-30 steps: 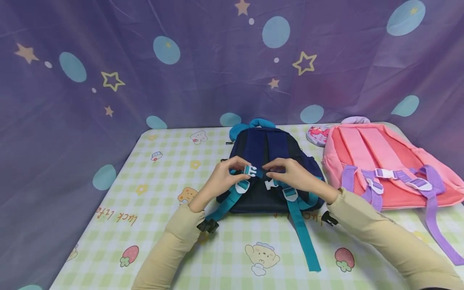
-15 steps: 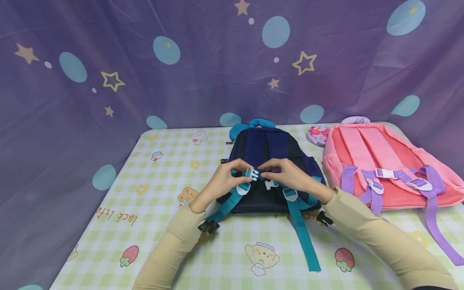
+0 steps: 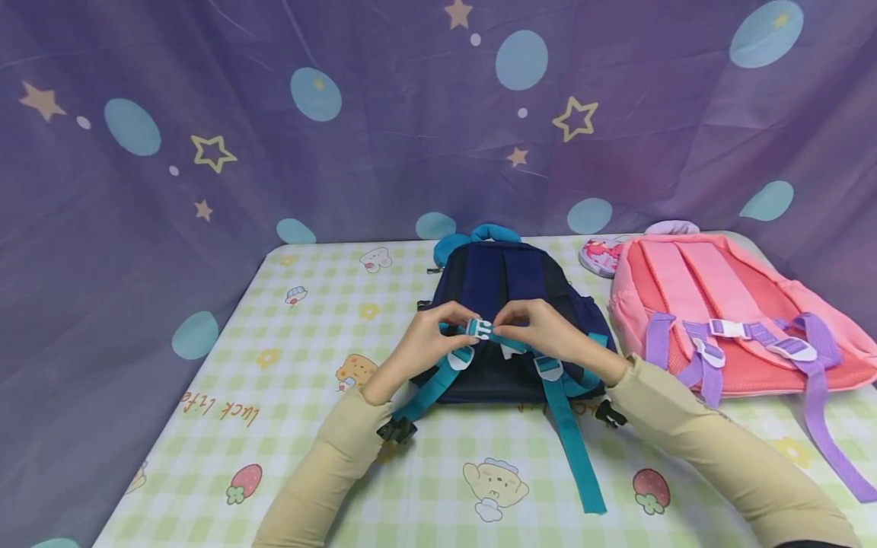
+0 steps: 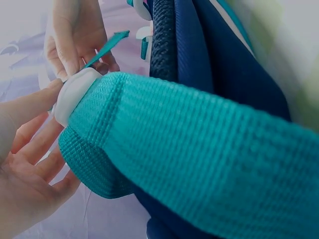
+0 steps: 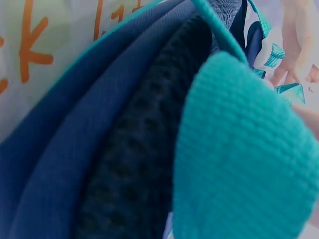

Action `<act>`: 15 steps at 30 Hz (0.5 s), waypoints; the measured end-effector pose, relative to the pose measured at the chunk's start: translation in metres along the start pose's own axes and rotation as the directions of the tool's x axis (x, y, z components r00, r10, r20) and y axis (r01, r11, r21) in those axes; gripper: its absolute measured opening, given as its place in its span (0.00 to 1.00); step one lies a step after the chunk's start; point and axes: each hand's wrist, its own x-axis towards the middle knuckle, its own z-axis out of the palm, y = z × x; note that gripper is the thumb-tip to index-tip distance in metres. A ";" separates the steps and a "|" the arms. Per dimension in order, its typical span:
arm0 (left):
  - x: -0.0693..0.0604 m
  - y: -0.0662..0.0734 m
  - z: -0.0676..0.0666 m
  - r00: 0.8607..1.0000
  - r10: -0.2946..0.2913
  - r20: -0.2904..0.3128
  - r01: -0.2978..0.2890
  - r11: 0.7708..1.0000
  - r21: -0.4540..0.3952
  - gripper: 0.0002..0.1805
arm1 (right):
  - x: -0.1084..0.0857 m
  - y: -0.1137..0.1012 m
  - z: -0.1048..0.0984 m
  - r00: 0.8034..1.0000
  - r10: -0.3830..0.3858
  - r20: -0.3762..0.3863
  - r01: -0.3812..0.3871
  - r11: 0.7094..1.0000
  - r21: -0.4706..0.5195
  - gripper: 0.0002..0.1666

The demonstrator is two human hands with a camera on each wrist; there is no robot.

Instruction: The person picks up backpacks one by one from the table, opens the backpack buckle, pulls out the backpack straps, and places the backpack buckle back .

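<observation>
A navy backpack (image 3: 473, 388) lies with its shoulder straps facing up. Above its middle, my left hand (image 3: 425, 340) pinches a white pronged buckle half (image 3: 481, 329) on a teal strap. Close to its prongs, my right hand (image 3: 541, 327) pinches a thin teal strap end (image 3: 508, 342) between thumb and fingertips. Another white buckle piece (image 3: 510, 352) hangs just below the right hand, partly hidden. In the left wrist view, wide teal webbing (image 4: 199, 144) covers much of the frame in front of the hands. Teal webbing (image 5: 244, 144) also blocks most of the right wrist view.
A pink backpack (image 3: 692, 304) with purple straps lies at the right. Black buckles (image 3: 397, 430) hang at the navy backpack's sides, and a long teal strap tail (image 3: 574, 449) trails forward. The table (image 3: 308, 441) has a checked cloth; a purple curtain (image 3: 384, 152) stands behind.
My right hand has moved left, closing the gap to my left hand and the buckle half. The left hand has shifted slightly right, and the teal strap end now shows beside the prongs.
</observation>
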 end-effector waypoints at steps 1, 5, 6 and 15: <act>0.000 0.000 0.000 1.000 -0.006 -0.002 0.006 1.000 -0.001 0.14 | 0.000 0.000 0.000 1.000 0.000 -0.005 0.000 1.000 -0.002 0.06; 0.001 0.000 0.001 1.000 -0.015 -0.002 0.015 1.000 0.008 0.14 | 0.000 0.000 0.001 1.000 0.000 -0.021 0.000 1.000 0.001 0.06; 0.001 0.000 0.001 1.000 -0.016 0.001 0.016 1.000 0.009 0.14 | 0.000 0.000 0.002 1.000 -0.001 -0.024 0.001 1.000 0.001 0.06; 0.002 0.002 0.002 0.999 0.029 0.025 -0.029 0.999 0.034 0.14 | 0.001 0.001 0.003 0.999 -0.004 -0.032 0.004 1.000 0.007 0.07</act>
